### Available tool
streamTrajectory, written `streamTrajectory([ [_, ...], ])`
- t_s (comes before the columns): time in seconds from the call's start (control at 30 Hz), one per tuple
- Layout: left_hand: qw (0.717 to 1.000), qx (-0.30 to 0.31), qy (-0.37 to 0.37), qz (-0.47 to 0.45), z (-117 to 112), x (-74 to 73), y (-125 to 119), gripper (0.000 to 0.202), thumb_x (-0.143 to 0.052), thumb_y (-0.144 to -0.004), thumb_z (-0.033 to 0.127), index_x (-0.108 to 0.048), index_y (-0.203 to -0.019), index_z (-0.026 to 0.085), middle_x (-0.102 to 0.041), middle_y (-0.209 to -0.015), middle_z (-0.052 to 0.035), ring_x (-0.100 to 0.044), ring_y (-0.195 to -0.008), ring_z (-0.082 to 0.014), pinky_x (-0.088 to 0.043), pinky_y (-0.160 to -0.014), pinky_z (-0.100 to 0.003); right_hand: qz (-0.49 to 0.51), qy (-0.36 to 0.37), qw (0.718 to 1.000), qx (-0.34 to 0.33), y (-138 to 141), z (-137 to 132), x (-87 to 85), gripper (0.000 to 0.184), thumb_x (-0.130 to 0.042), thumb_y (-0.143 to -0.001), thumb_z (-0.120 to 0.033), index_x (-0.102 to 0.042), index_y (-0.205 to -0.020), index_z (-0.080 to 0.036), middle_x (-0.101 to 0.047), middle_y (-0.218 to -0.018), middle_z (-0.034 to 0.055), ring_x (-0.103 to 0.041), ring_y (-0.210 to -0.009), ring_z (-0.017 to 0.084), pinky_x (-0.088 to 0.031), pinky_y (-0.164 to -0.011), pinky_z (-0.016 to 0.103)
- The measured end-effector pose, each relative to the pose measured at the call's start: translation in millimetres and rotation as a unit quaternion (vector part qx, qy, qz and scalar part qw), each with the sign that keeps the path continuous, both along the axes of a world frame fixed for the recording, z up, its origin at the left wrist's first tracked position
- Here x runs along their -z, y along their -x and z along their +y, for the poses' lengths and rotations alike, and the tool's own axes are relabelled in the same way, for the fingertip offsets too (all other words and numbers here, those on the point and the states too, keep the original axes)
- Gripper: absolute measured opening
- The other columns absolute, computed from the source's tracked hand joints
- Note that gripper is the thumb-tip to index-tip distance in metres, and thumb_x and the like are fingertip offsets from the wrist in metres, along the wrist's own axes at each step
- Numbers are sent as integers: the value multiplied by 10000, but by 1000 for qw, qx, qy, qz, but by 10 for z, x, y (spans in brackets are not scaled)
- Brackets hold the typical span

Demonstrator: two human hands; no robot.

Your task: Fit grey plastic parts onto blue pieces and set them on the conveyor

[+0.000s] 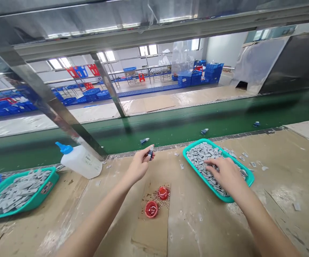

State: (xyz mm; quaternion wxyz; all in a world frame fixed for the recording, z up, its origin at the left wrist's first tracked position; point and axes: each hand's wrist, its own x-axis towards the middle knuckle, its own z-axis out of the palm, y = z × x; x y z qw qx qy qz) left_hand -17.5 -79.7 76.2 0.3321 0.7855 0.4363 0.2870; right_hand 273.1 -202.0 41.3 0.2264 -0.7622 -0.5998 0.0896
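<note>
Near the belt's front edge my left hand (140, 165) is closed on a small dark blue and grey plastic part (150, 151), held upright between thumb and fingers. My right hand (227, 174) reaches over a turquoise basket (185, 149) heaped with small grey plastic pieces (201, 154). Its fingers are bent and apart, with the tips at the heap; no piece shows between them. Below and between my hands, two small red cups (151, 209) stand on a cardboard strip (154, 233) strewn with tiny bits.
A green conveyor belt (170, 123) runs across, carrying several blue and grey parts (144, 141). At left stand a white bottle with a blue cap (82, 162) and another turquoise basket (51, 180) of grey pieces. A metal post (63, 117) slants behind the bottle. Loose pieces (253, 164) lie at right.
</note>
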Motion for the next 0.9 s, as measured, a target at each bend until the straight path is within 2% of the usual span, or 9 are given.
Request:
streamTrajectory([
  [0.13,989,51,-78,111,415,156,-252,483,-384,-820,101,-500,-1287,136,-653,-1051,-109,-590,-953,-206,-429,-908,-361,-50,29,998,-35,42,280,-48,203,-577,-797,-283,-731,-924,-250,-663,-829,104,-496,-957,322,-390,-723,371],
  [0.3,980,31,-121,154,852,438,-391,542,-433,-794,60,-450,-1329,143,-648,-1086,-141,-564,-1018,-267,-442,-877,-407,-75,33,992,-94,85,493,-12,128,-678,-710,-203,-740,-808,-260,-626,-830,99,-493,-914,289,-372,-715,344],
  [0.37,977,7,-137,162,975,503,-345,561,-422,-805,46,-407,-1356,151,-618,-1165,-135,-509,-1120,-259,-410,-933,-399,-76,24,991,-109,80,513,25,84,-680,-707,-194,-727,-742,-254,-622,-821,89,-495,-895,275,-371,-696,333],
  [0.43,973,-32,-150,169,1074,523,-224,541,-418,-812,41,-421,-1342,151,-530,-1295,-135,-388,-1249,-261,-333,-1015,-409,-75,19,990,-114,76,502,32,87,-657,-726,-193,-691,-662,-241,-626,-792,78,-500,-880,270,-369,-659,325],
  [0.53,965,-116,-147,185,1195,493,73,442,-417,-827,70,-499,-1260,102,-410,-1382,-188,-248,-1321,-327,-247,-1047,-500,-49,4,994,-101,95,424,-40,136,-601,-765,-209,-641,-637,-227,-641,-729,63,-528,-843,266,-379,-637,328],
  [0.63,959,-174,-113,195,1279,445,394,365,-458,-809,95,-566,-1155,51,-493,-1247,-255,-351,-1238,-396,-292,-980,-563,43,-36,998,-28,173,264,-179,120,-584,-778,-304,-649,-711,-229,-668,-760,51,-579,-733,240,-409,-617,335],
  [0.7,960,-185,-85,191,1298,421,544,320,-500,-770,80,-614,-1067,49,-567,-1105,-245,-468,-1125,-398,-345,-932,-552,137,-53,989,21,272,125,-267,164,-607,-758,-389,-656,-758,-233,-683,-824,52,-593,-646,217,-429,-587,336],
  [0.77,963,-195,-64,174,1270,398,616,308,-527,-733,62,-635,-1021,64,-586,-1044,-217,-525,-1054,-380,-371,-914,-528,240,-63,968,38,406,-10,-322,218,-640,-729,-440,-654,-779,-229,-687,-853,64,-605,-626,216,-450,-585,343],
  [0.9,971,-217,-35,94,988,323,582,424,-551,-732,106,-570,-1155,79,-550,-1145,-197,-523,-1089,-341,-388,-930,-468,407,-62,911,18,720,-178,-300,257,-680,-711,-432,-657,-850,-217,-688,-849,77,-634,-780,255,-487,-676,357],
])
